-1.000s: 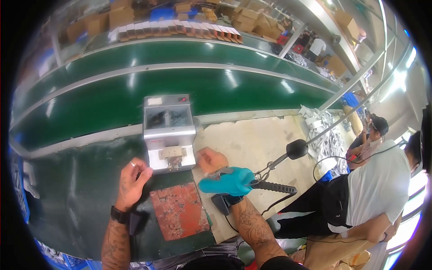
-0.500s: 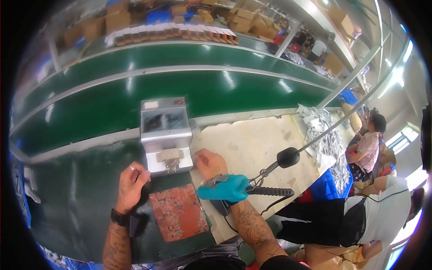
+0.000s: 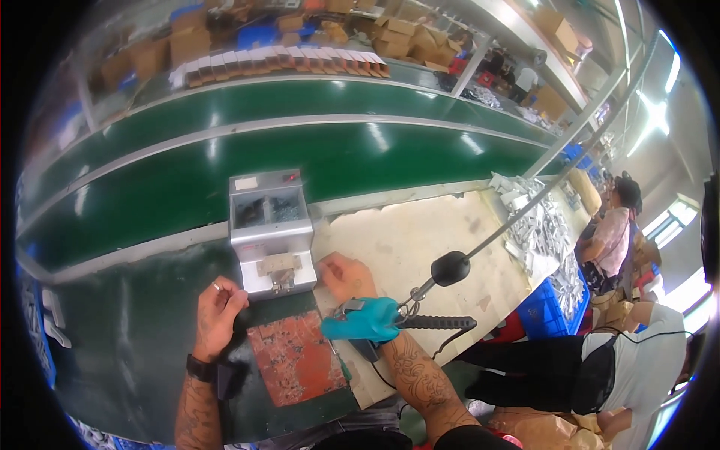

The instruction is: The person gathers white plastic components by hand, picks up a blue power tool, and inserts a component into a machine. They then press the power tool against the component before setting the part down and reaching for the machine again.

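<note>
A silver screw feeder [image 3: 274, 238] with a clear-lidded top stands on the bench in front of me. At its lower left corner is my left hand [image 3: 218, 315], its fingers curled together; whatever they may hold is hidden. My right hand [image 3: 347, 276] lies by the feeder's right side, loosely closed, fingertips near the casing; I cannot see anything in it. A teal electric screwdriver [image 3: 362, 319] hangs from a cable over my right wrist and covers part of it. Between my forearms lies a worn red mat [image 3: 297, 358].
A green conveyor belt [image 3: 360, 154] runs behind the bench. Pale worn sheeting [image 3: 420, 244] covers the bench's right part. At the right, small silver-grey parts [image 3: 544, 232] are heaped above a blue crate [image 3: 546, 311]. Other people [image 3: 630, 360] are at the right.
The view has shifted slightly, so the feeder sits a little lower and further left. The hanging screwdriver has swung slightly left. Both hands keep nearly the same places beside the feeder.
</note>
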{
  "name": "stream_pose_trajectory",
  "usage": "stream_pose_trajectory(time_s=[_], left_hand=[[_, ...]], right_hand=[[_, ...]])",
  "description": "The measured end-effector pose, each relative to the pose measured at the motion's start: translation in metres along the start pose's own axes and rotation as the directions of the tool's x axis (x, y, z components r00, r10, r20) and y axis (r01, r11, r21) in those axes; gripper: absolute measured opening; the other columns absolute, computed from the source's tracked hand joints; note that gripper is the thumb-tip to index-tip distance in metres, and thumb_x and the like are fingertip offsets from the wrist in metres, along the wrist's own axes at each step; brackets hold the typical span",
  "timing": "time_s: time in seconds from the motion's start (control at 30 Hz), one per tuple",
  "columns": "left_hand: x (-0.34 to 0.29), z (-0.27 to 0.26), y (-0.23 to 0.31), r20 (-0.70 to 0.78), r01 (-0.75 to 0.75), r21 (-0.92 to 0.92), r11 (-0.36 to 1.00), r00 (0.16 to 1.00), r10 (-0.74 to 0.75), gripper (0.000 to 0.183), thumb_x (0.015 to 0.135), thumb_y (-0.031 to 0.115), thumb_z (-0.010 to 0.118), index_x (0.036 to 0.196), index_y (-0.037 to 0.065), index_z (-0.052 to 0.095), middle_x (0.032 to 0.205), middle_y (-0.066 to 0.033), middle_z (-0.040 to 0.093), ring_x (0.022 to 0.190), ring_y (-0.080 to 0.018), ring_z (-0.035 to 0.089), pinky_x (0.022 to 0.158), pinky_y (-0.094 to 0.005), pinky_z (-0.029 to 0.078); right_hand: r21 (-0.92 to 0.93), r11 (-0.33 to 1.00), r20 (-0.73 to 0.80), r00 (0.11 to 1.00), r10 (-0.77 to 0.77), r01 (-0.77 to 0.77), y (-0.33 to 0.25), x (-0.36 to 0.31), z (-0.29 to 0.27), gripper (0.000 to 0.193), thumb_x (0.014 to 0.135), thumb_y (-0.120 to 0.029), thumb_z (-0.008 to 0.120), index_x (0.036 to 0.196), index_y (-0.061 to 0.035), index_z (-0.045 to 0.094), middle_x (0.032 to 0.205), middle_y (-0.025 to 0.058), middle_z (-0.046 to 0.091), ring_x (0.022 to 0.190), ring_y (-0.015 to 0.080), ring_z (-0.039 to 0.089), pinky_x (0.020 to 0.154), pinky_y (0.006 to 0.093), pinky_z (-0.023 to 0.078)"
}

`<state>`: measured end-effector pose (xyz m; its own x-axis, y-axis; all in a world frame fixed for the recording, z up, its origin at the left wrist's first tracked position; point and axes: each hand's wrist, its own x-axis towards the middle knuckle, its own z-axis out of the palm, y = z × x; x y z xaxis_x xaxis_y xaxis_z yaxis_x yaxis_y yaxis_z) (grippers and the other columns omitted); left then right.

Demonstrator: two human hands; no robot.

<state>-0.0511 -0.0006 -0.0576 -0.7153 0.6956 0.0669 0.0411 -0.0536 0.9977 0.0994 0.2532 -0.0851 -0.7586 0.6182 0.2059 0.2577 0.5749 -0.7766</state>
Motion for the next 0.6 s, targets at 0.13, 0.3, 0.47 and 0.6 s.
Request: stream_pose_trajectory(time_s=[0.13, 0.3, 0.47, 0.6], left_hand=[[0.001, -0.0014, -0.0035, 0.01, 0.008, -0.023, 1.0, 1.0, -0.008, 0.013, 0.1, 0.008, 0.067, 0.093, 0.001, 0.06, 0.085, -0.005, 0.065, 0.082, -0.0121, 0.063, 0.078, -0.0268, 0.051], [0.0014, -0.0026, -0.0068, 0.015, -0.004, 0.004, 1.0, 1.0, 0.004, 0.019, 0.102, 0.017, 0.067, 0.092, 0.002, 0.06, 0.083, -0.0056, 0.067, 0.079, -0.0125, 0.065, 0.077, -0.0277, 0.051], [0.0006, -0.0007, -0.0022, 0.011, 0.011, -0.045, 0.999, 1.0, -0.01, 0.014, 0.101, 0.007, 0.067, 0.092, 0.001, 0.059, 0.083, -0.0058, 0.066, 0.08, -0.0121, 0.063, 0.077, -0.0266, 0.051], [0.001, -0.0003, -0.0045, 0.01, 0.013, -0.044, 0.999, 1.0, -0.013, 0.013, 0.101, 0.007, 0.067, 0.092, 0.001, 0.06, 0.083, -0.0054, 0.066, 0.08, -0.0117, 0.063, 0.077, -0.0261, 0.051]], right_hand=[[0.0, 0.999, -0.021, 0.999, -0.035, 0.035, 0.0075, 0.0013, 0.0023, 0.018, 0.095, -0.023, 0.07, 0.103, -0.007, 0.073, 0.08, 0.0127, 0.075, 0.069, 0.0275, 0.072, 0.065, 0.0398, 0.055], [0.113, 0.993, 0.01, 1.0, -0.017, 0.016, 0.0012, 0.0013, -0.0015, 0.019, 0.096, -0.025, 0.07, 0.102, -0.0068, 0.073, 0.078, 0.0117, 0.075, 0.068, 0.0269, 0.072, 0.065, 0.039, 0.056], [0.162, 0.987, 0.011, 1.0, -0.012, 0.01, 0.0041, -0.0001, -0.0004, 0.021, 0.098, -0.027, 0.069, 0.103, -0.0071, 0.073, 0.078, 0.0107, 0.075, 0.068, 0.0254, 0.072, 0.065, 0.0383, 0.055], [0.196, 0.977, 0.057, 0.996, 0.071, -0.081, 0.0019, -0.0009, -0.0009, 0.021, 0.099, -0.029, 0.068, 0.104, -0.0082, 0.073, 0.076, 0.0104, 0.074, 0.067, 0.025, 0.071, 0.064, 0.0377, 0.055]])
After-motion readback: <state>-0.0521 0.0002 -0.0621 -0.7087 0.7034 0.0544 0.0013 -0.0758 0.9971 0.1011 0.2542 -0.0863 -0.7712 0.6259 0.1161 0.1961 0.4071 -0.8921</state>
